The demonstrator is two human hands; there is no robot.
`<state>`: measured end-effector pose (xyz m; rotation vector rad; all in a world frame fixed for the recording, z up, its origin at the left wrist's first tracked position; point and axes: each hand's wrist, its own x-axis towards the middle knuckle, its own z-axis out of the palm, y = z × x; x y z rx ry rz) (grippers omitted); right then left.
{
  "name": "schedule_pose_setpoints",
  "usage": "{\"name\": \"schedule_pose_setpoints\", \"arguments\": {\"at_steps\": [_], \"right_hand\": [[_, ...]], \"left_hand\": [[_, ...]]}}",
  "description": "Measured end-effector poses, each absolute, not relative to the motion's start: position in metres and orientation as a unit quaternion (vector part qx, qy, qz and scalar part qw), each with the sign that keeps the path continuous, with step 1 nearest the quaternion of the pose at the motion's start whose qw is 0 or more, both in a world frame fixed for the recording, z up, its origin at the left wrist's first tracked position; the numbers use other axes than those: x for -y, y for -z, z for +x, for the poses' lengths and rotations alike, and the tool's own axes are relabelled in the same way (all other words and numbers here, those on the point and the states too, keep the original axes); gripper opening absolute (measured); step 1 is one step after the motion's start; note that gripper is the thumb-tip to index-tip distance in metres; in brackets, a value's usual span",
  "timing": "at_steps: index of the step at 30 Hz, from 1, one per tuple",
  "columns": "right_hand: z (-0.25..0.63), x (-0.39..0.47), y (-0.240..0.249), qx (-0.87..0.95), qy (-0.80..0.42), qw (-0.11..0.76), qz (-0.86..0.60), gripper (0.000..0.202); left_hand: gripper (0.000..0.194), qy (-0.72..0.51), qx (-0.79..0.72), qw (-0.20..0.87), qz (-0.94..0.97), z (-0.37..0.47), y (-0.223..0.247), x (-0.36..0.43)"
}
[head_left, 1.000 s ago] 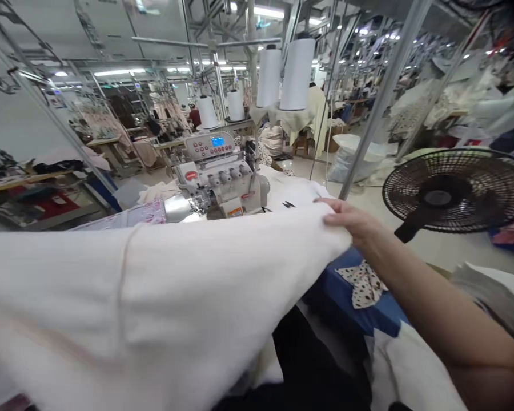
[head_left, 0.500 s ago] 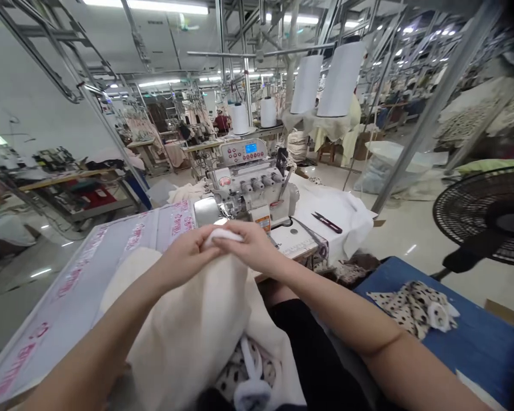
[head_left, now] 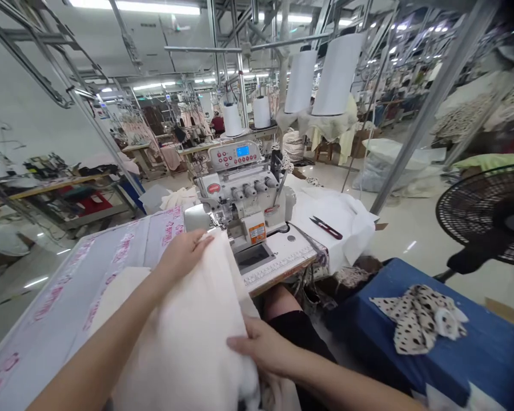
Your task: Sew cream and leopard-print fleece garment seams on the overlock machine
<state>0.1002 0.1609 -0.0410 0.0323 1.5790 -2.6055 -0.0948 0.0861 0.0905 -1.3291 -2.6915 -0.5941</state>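
Note:
A large cream fabric piece (head_left: 192, 319) hangs from the sewing machine's front edge down over my lap. My left hand (head_left: 184, 251) pinches its upper edge close to the needle area of the overlock sewing machine (head_left: 244, 194). Lower down, my right hand (head_left: 265, 345) grips the fabric's right-hand edge between thumb and fingers. The cloth between both hands is drawn fairly flat. A fluffy white part shows at the bottom, below my right hand, mostly hidden by the cream fabric.
Dark thread snips (head_left: 326, 227) lie on white cloth (head_left: 346, 211) right of the machine. Spotted fabric (head_left: 420, 319) rests on a blue surface (head_left: 475, 365). A black fan (head_left: 492, 217) stands at the right. Thread cones (head_left: 338, 74) rise behind. A plastic-covered table extension (head_left: 81, 285) spreads left.
My right hand has left the upper edge and moved down and right along the cloth. My left hand stays near the machine, slightly left. The cream fabric is now spread taller between them.

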Motion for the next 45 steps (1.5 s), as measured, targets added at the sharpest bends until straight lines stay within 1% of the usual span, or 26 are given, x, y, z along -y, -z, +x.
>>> {"name": "schedule_pose_setpoints", "arguments": {"at_steps": [2,4,6,9,11,12,15,18,21,25,31,39,45], "right_hand": [[0.096,-0.168,0.052,-0.625,0.779,-0.044,0.028,0.034],[0.093,-0.179,0.054,-0.727,0.679,-0.094,0.045,0.02],[0.088,-0.19,0.048,-0.814,0.563,-0.131,0.054,0.012],[0.074,-0.204,0.036,-0.886,0.407,-0.218,0.048,0.01],[0.061,-0.209,0.03,-0.896,0.363,-0.252,0.035,0.023],[0.055,-0.21,0.029,-0.895,0.369,-0.249,0.026,0.027],[0.046,-0.208,0.03,-0.863,0.466,-0.195,0.003,0.017],[0.052,-0.201,0.035,-0.8,0.582,-0.144,-0.017,0.025],[0.062,-0.195,0.04,-0.76,0.639,-0.109,-0.04,0.025],[0.066,-0.193,0.044,-0.752,0.65,-0.098,-0.051,0.028],[0.066,-0.195,0.043,-0.742,0.661,-0.088,-0.072,0.033],[0.068,-0.195,0.044,-0.737,0.668,-0.078,-0.061,0.033],[0.067,-0.198,0.045,-0.743,0.661,-0.078,-0.065,0.034]], "left_hand": [[0.03,0.205,0.875,0.032,-0.439,-0.1,-0.085,-0.092],[0.03,0.215,0.872,0.022,-0.439,-0.104,-0.084,-0.097],[0.03,0.22,0.872,0.014,-0.436,-0.107,-0.085,-0.101],[0.031,0.221,0.873,0.005,-0.435,-0.111,-0.084,-0.106],[0.032,0.218,0.875,0.003,-0.433,-0.113,-0.084,-0.106],[0.031,0.215,0.877,0.002,-0.429,-0.113,-0.084,-0.106],[0.027,0.199,0.888,0.003,-0.415,-0.112,-0.086,-0.103],[0.025,0.19,0.881,-0.017,-0.433,-0.111,-0.087,-0.099],[0.027,0.186,0.865,-0.056,-0.463,-0.111,-0.087,-0.096],[0.028,0.18,0.868,-0.066,-0.458,-0.11,-0.087,-0.098],[0.023,0.198,0.887,-0.064,-0.411,-0.109,-0.086,-0.1],[0.028,0.21,0.899,-0.082,-0.376,-0.108,-0.087,-0.104],[0.029,0.244,0.898,-0.096,-0.354,-0.109,-0.085,-0.107]]}}
